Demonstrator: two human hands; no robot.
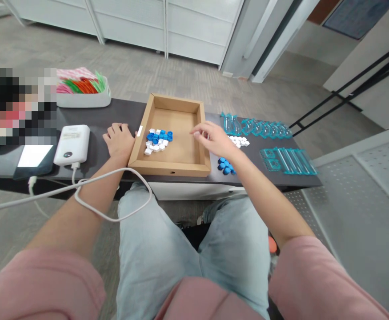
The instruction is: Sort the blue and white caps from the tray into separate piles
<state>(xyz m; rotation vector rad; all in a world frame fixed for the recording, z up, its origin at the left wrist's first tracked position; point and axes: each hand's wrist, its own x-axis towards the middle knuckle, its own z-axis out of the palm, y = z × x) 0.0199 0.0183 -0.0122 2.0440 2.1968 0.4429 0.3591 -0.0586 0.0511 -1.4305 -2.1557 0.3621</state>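
A shallow cardboard tray sits on the dark table. Inside it lies a cluster of small blue and white hexagonal pieces near its left wall. My left hand lies flat on the table, fingers stretched out, touching the tray's left side. My right hand hovers over the tray's right rim with fingers curled in a pinch; what it holds is too small to make out. By that hand lie loose white pieces and loose blue pieces.
A white power bank with a cable lies left of my left hand. A white bin of coloured sticks stands at the back left. Clear teal plastic parts and teal strips lie at the right end.
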